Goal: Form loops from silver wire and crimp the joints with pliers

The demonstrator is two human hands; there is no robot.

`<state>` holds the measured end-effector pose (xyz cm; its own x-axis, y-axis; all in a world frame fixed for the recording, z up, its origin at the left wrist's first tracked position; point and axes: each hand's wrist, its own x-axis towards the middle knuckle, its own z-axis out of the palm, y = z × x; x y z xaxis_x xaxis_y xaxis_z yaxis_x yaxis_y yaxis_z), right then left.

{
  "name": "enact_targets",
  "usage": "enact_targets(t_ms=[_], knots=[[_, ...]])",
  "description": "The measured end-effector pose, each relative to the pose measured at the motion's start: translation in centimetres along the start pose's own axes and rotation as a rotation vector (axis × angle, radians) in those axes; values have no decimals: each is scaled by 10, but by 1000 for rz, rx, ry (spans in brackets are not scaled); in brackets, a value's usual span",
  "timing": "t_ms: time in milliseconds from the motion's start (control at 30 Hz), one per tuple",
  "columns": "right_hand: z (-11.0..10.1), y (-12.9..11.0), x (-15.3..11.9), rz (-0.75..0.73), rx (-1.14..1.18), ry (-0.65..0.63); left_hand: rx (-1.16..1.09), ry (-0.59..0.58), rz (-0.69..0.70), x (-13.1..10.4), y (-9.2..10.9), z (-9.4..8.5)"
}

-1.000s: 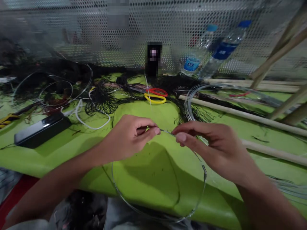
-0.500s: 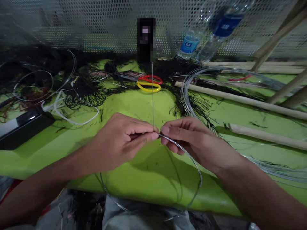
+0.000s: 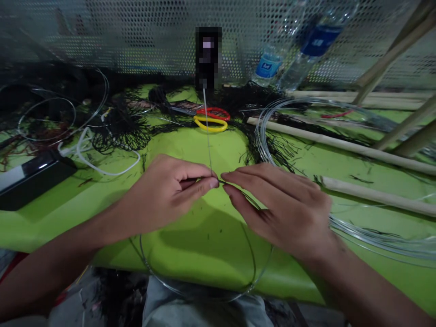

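A thin metal wire hoop (image 3: pixel 161 282) hangs from my fingers, its lower curve dropping past the table's front edge. My left hand (image 3: pixel 166 195) pinches the top of the hoop between thumb and forefinger. At that pinch a thin straight cord (image 3: pixel 208 136) meets the hoop, running up from a dark, blurred-out object (image 3: pixel 207 56) at the back. Loosely round the hoop, just right of the pinch, are the thumb and fingers of my right hand (image 3: pixel 289 211). Dark strands lie along the wire there. My right palm hides part of the hoop.
Scissors (image 3: pixel 210 128) with red and yellow handles lie behind my hands. To the right are a large wire coil (image 3: pixel 260 136), wooden sticks (image 3: pixel 334 138) and water bottles (image 3: pixel 269 66). Black netting (image 3: pixel 119 131) and a dark box (image 3: pixel 39 177) are on the left of the green table (image 3: pixel 204 240).
My right hand has turned palm-down, its fingers now stretched over the wire. Both hands and the hoop's join have shifted slightly left and up, and the cord leans a little.
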<state>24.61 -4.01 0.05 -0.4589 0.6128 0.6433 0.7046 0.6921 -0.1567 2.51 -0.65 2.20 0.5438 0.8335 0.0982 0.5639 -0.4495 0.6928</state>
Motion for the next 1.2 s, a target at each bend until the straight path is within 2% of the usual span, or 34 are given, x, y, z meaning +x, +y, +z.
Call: enact_targets(t_ms=[133,267,333,400,533,600,667,800,867,967,1200], knots=[[2,0,-1,43,18,18,14,30,15,0,1,1],[2,3,0,91,80,-63,59,35,62,1,0,3],[2,5,3,161,176,-119,74,34,76,0,0,4],[2,8,7,311,380,-215,77,30,75,-1,-1,4],[5,9,14,736,1011,-418,56,17,47,-1,1,2],[5,9,14,830,1122,-445,41,-10,23,0,2,0],[4,8,13,723,937,-408,28,-27,-1,2,2,-2],[0,6,4,128,199,-139,3,18,-14,3,2,-5],[1,6,0,-57,-15,-48,1,29,-7,2,2,-5],[2,7,-3,-144,-102,3,11,13,3,1,3,-4],[1,10,-1,-207,-112,-83,63,30,30,1,1,0]])
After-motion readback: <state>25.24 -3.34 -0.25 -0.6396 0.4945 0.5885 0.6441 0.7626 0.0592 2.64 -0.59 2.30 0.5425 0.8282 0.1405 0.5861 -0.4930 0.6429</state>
